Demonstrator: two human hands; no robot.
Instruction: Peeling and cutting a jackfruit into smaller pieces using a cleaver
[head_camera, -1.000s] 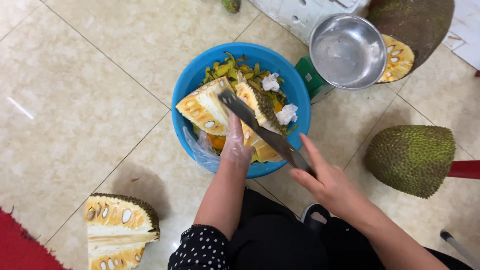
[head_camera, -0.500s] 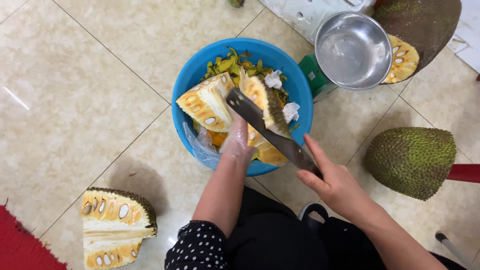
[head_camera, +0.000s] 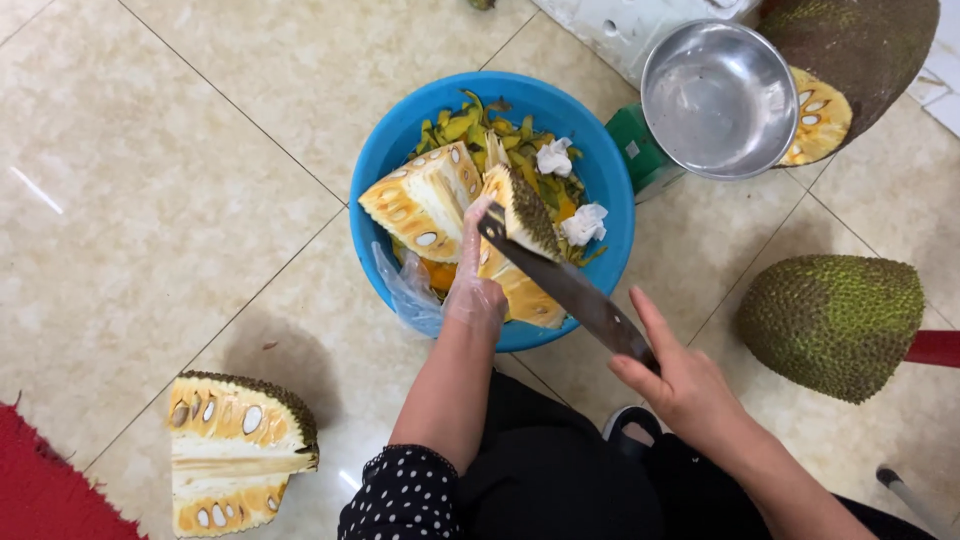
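Fingers of your gloved left hand pinned the cut jackfruit wedge in the blue basin — your right hand closed on the knife, whose blade had slid further up into the wedge, deepening the cut since a second earlier.

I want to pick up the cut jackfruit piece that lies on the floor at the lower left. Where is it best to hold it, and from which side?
Probably grip the cut jackfruit piece by its spiky green rind, the curved strip along its top and right edge, coming from the right side. The cut face with its seeds lies open toward the camera and looks soft and sticky, while the rind looks firm and rough, so fingers should slip less there.
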